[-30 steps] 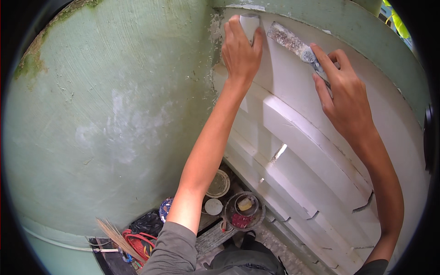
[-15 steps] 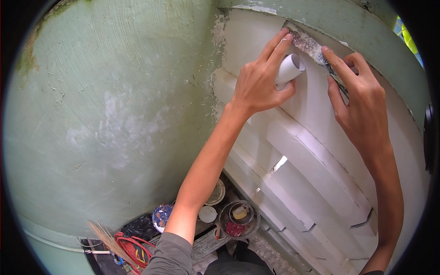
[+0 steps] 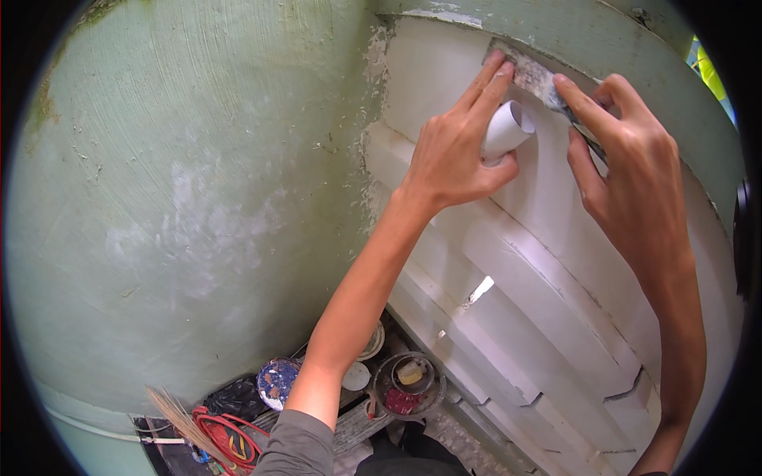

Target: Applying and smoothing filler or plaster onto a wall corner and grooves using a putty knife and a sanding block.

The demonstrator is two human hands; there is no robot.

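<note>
My left hand [image 3: 456,143] holds a small roll of white paper [image 3: 506,128] against a white louvred shutter [image 3: 556,285], fingertips reaching up to the top slat. My right hand [image 3: 631,170] grips a putty knife [image 3: 544,79] with a filler-caked blade. The blade lies flat along the upper edge of the shutter, just under the green frame [image 3: 571,32]. The two hands are close, almost touching at the blade. The knife's handle is hidden in my right palm.
A rough pale green wall [image 3: 198,174] fills the left. Below on the ground stand a round tin with red and yellow contents [image 3: 409,385], a blue-rimmed lid [image 3: 276,381], a small white lid [image 3: 355,376], red cable [image 3: 226,436] and a straw broom [image 3: 178,416]. A gap [image 3: 479,290] shows between slats.
My left hand came down from the shutter's top left corner and moved right with the paper roll. My right hand with the knife stayed near the top edge, shifting slightly right.
</note>
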